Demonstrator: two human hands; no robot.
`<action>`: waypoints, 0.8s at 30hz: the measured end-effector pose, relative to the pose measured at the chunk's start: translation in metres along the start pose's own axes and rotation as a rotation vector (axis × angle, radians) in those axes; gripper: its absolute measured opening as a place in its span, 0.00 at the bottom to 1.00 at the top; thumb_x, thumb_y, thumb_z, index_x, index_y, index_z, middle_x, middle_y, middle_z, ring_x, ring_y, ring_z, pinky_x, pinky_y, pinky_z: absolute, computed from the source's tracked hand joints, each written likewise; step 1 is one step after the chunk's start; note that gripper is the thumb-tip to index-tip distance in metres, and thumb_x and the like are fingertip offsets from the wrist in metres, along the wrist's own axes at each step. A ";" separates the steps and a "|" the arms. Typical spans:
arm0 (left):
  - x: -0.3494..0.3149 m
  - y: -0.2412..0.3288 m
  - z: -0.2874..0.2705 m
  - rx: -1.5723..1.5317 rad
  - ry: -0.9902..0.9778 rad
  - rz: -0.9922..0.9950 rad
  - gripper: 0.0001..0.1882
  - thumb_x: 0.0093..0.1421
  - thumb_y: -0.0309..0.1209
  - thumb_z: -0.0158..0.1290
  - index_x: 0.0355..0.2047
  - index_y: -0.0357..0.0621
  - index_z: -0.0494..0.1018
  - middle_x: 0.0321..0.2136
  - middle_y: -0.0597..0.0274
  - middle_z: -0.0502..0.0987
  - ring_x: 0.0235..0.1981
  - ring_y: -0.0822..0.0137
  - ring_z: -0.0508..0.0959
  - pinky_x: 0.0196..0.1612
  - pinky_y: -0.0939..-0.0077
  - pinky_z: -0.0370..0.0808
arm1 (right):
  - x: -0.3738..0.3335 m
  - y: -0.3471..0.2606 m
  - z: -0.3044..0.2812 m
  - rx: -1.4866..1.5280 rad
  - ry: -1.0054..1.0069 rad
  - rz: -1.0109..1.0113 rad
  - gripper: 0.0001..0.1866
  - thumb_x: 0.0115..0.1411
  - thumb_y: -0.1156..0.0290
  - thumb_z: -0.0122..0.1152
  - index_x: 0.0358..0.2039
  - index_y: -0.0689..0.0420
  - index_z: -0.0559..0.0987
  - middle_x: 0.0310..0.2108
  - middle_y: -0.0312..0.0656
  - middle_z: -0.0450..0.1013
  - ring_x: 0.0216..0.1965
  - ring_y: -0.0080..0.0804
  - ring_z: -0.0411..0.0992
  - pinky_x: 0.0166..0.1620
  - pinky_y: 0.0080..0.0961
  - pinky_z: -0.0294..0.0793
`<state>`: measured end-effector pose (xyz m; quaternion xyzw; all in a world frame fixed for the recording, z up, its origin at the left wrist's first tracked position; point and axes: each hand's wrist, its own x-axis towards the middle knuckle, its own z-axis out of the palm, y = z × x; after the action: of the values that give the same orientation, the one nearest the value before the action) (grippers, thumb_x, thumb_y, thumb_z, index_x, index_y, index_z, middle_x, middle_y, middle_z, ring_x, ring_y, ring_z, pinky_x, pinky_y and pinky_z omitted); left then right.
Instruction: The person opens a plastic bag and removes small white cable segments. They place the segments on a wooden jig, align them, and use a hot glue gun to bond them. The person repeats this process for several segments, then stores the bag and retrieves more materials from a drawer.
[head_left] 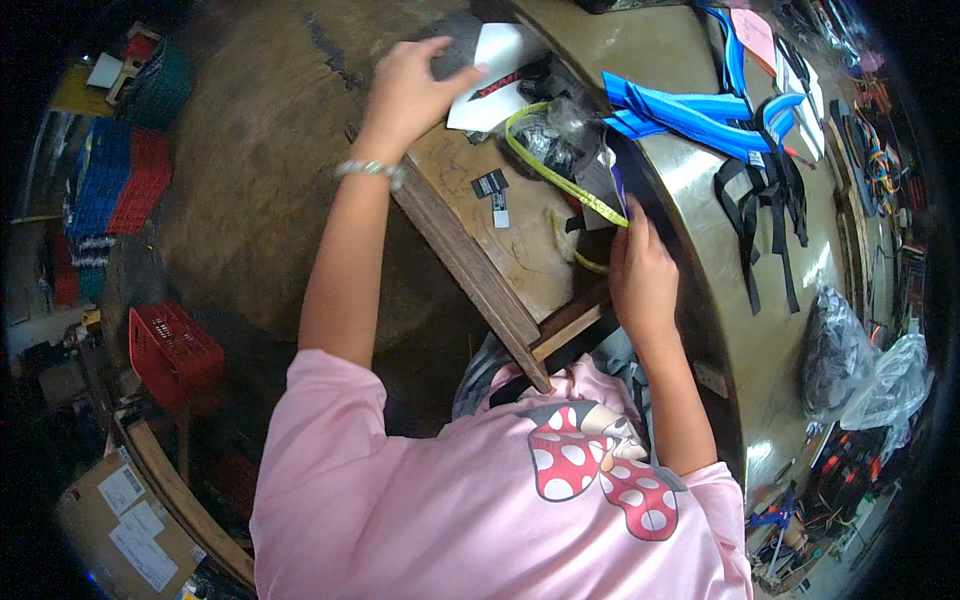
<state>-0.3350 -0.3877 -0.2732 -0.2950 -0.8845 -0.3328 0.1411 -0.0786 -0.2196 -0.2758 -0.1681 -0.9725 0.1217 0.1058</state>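
Left hand [415, 85] is over the far end of an open wooden drawer [465, 258], thumb and forefinger spread apart, thumb tip at the edge of a white card [500, 50] with a red and black mark; cannot tell if it touches. Right hand [643, 265] is at the drawer's right side, near the table edge, fingers bent and close together at the lower end of a yellow-green strap [560, 180]; cannot tell if they are clamped on it. Strap lies in a loop at the drawer's right side, around part of a clear plastic bag [570, 140] with dark contents. Left of the strap, on the drawer bottom, two small labels, a black label [490, 184] and just below it a black and white label [500, 215]. Drawer juts out from under the table [725, 300], its near corner at the pink shirt [400, 480]. On the table, blue straps [685, 112] lie crossed in a bunch, black straps [770, 210] just below them, plastic bags [885, 385] further right. Floor side, left: red basket [175, 345], and lower down a cardboard box [135, 525] with white papers stuck on
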 end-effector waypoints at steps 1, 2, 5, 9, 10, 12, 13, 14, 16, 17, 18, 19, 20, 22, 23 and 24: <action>0.005 0.002 0.010 0.063 0.030 0.133 0.19 0.53 0.43 0.57 0.35 0.38 0.77 0.30 0.50 0.78 0.30 0.52 0.78 0.36 0.58 0.73 | 0.000 0.000 0.000 -0.004 -0.002 0.002 0.21 0.58 0.75 0.49 0.52 0.61 0.63 0.35 0.55 0.72 0.31 0.52 0.73 0.33 0.40 0.75; 0.011 0.002 0.012 -0.003 -0.078 0.078 0.17 0.53 0.41 0.57 0.33 0.39 0.77 0.28 0.50 0.78 0.30 0.52 0.78 0.35 0.59 0.73 | 0.000 -0.001 0.000 -0.007 0.001 0.004 0.21 0.57 0.75 0.49 0.53 0.61 0.63 0.36 0.55 0.72 0.31 0.52 0.73 0.33 0.40 0.75; 0.032 0.007 -0.007 -0.149 -0.150 0.020 0.12 0.52 0.36 0.57 0.30 0.38 0.77 0.26 0.50 0.78 0.29 0.53 0.78 0.34 0.64 0.74 | -0.001 -0.001 0.000 0.020 0.016 -0.006 0.22 0.57 0.75 0.50 0.53 0.61 0.64 0.36 0.55 0.72 0.32 0.51 0.73 0.33 0.40 0.75; 0.025 0.023 -0.061 -0.151 -0.026 0.163 0.10 0.52 0.29 0.54 0.35 0.38 0.76 0.30 0.50 0.79 0.33 0.58 0.80 0.38 0.70 0.75 | -0.001 -0.001 0.000 0.025 0.082 -0.061 0.23 0.56 0.75 0.51 0.53 0.62 0.64 0.36 0.56 0.71 0.31 0.51 0.73 0.34 0.40 0.74; 0.014 0.028 -0.070 -0.181 -0.054 0.109 0.09 0.52 0.27 0.54 0.34 0.39 0.76 0.31 0.51 0.79 0.34 0.59 0.80 0.40 0.71 0.75 | -0.001 0.000 0.001 0.031 0.074 -0.052 0.23 0.56 0.75 0.51 0.53 0.61 0.64 0.36 0.56 0.72 0.31 0.51 0.73 0.34 0.40 0.74; -0.011 0.035 -0.083 -0.288 0.001 0.193 0.08 0.50 0.23 0.54 0.32 0.40 0.77 0.33 0.54 0.79 0.37 0.62 0.79 0.43 0.71 0.74 | -0.002 0.000 0.000 0.051 0.067 -0.052 0.23 0.56 0.76 0.51 0.53 0.61 0.64 0.36 0.56 0.72 0.32 0.51 0.73 0.34 0.40 0.74; -0.025 0.039 -0.081 -0.367 -0.062 0.196 0.08 0.48 0.20 0.54 0.29 0.42 0.77 0.36 0.57 0.79 0.41 0.63 0.78 0.49 0.69 0.72 | -0.002 0.001 -0.001 0.085 0.052 -0.009 0.22 0.56 0.76 0.51 0.53 0.61 0.64 0.36 0.57 0.72 0.32 0.52 0.73 0.34 0.40 0.74; -0.043 0.043 -0.078 -0.385 -0.159 0.198 0.07 0.48 0.17 0.52 0.27 0.41 0.75 0.38 0.59 0.79 0.46 0.62 0.76 0.58 0.63 0.63 | -0.002 0.001 -0.002 0.122 0.042 0.018 0.22 0.56 0.77 0.50 0.53 0.60 0.64 0.35 0.57 0.72 0.32 0.53 0.73 0.34 0.41 0.74; -0.070 0.048 -0.063 -0.404 -0.376 0.234 0.08 0.47 0.15 0.50 0.25 0.42 0.73 0.39 0.59 0.78 0.49 0.57 0.74 0.62 0.56 0.57 | -0.002 0.003 -0.005 0.180 0.032 0.047 0.22 0.55 0.77 0.50 0.53 0.60 0.64 0.35 0.58 0.71 0.32 0.55 0.72 0.35 0.42 0.73; -0.081 0.049 -0.056 -0.403 -0.560 0.223 0.10 0.45 0.14 0.48 0.25 0.40 0.73 0.38 0.59 0.78 0.51 0.56 0.73 0.61 0.55 0.58 | -0.002 0.003 -0.007 0.201 0.032 0.050 0.22 0.55 0.78 0.50 0.53 0.60 0.64 0.35 0.59 0.71 0.32 0.56 0.72 0.35 0.43 0.73; -0.090 0.051 -0.047 -0.337 -0.617 0.342 0.10 0.45 0.14 0.47 0.26 0.40 0.73 0.38 0.58 0.78 0.51 0.56 0.72 0.61 0.55 0.58 | -0.002 0.003 -0.008 0.219 0.024 0.066 0.22 0.55 0.78 0.49 0.53 0.60 0.64 0.35 0.60 0.71 0.33 0.57 0.72 0.36 0.44 0.73; -0.095 0.052 -0.042 -0.196 -0.769 0.394 0.10 0.46 0.15 0.46 0.27 0.39 0.74 0.38 0.58 0.78 0.52 0.56 0.71 0.61 0.55 0.58 | -0.001 0.003 -0.009 0.231 0.029 0.057 0.22 0.55 0.79 0.49 0.53 0.61 0.64 0.35 0.60 0.71 0.33 0.58 0.72 0.36 0.45 0.72; -0.096 0.052 -0.040 -0.235 -0.664 0.464 0.11 0.46 0.15 0.45 0.28 0.39 0.74 0.38 0.58 0.77 0.51 0.56 0.72 0.60 0.57 0.60 | -0.001 0.003 -0.010 0.243 0.026 0.060 0.22 0.55 0.79 0.49 0.53 0.61 0.64 0.36 0.60 0.71 0.34 0.58 0.71 0.37 0.46 0.72; -0.093 0.055 -0.039 -0.175 -0.666 0.490 0.11 0.47 0.16 0.44 0.29 0.38 0.74 0.36 0.57 0.77 0.48 0.56 0.74 0.57 0.60 0.64 | -0.001 0.002 -0.012 0.272 -0.015 0.099 0.22 0.55 0.80 0.48 0.52 0.61 0.64 0.37 0.62 0.71 0.35 0.59 0.71 0.37 0.47 0.71; -0.088 0.057 -0.038 -0.279 -0.593 0.450 0.11 0.47 0.16 0.44 0.30 0.38 0.74 0.36 0.56 0.77 0.46 0.56 0.74 0.54 0.61 0.66 | -0.001 0.002 -0.013 0.290 -0.011 0.090 0.22 0.55 0.80 0.48 0.52 0.60 0.64 0.37 0.62 0.71 0.35 0.59 0.71 0.37 0.47 0.71; -0.083 0.060 -0.036 -0.341 -0.593 0.379 0.11 0.47 0.16 0.44 0.30 0.38 0.74 0.35 0.56 0.77 0.44 0.56 0.74 0.52 0.62 0.67 | 0.000 0.002 -0.015 0.306 -0.007 0.086 0.22 0.56 0.80 0.48 0.52 0.60 0.64 0.37 0.62 0.71 0.36 0.59 0.71 0.37 0.48 0.71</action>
<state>-0.2304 -0.4113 -0.2529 -0.5555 -0.7489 -0.3433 -0.1128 -0.0741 -0.2149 -0.2625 -0.1908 -0.9349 0.2736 0.1214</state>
